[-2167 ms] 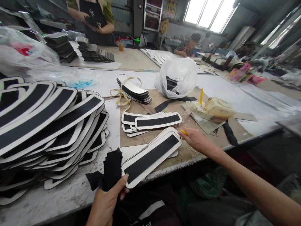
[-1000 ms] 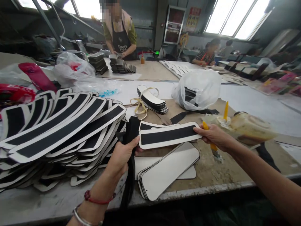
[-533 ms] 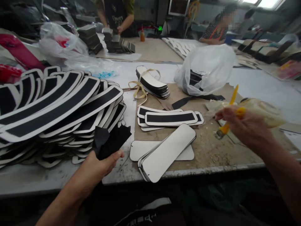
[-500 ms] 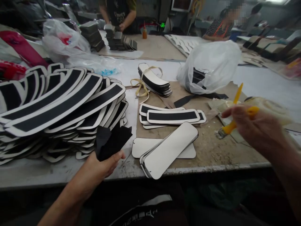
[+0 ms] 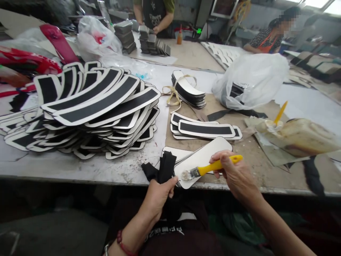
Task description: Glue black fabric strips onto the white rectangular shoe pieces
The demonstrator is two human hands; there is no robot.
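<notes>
My right hand [image 5: 234,172] is closed round the yellow handle of a brush [image 5: 213,166]. The brush's bristles press on the lower left end of the top white strip [image 5: 205,156] in a slanted stack near the table's front edge. Several black fabric strips [image 5: 167,166] are gripped in my left hand [image 5: 161,195], its thumb at that same end of the stack. Just behind lie white-bordered strips with black bands [image 5: 206,129]. Right of my hands rests a yellowed plastic container [image 5: 303,133], with another yellow handle [image 5: 280,113] standing in its opening.
A big heap of black-banded strips [image 5: 98,99] covers the left side. Farther back are a tied stack of curved pieces [image 5: 189,89] and a white plastic bag [image 5: 253,80]. Two people [image 5: 157,14] work across the table, near an orange bottle [image 5: 179,36].
My right hand has moved left from beside the container, bringing the brush down onto the white strip. My left hand, with the black fabric, has shifted right to the stack. The view has turned left.
</notes>
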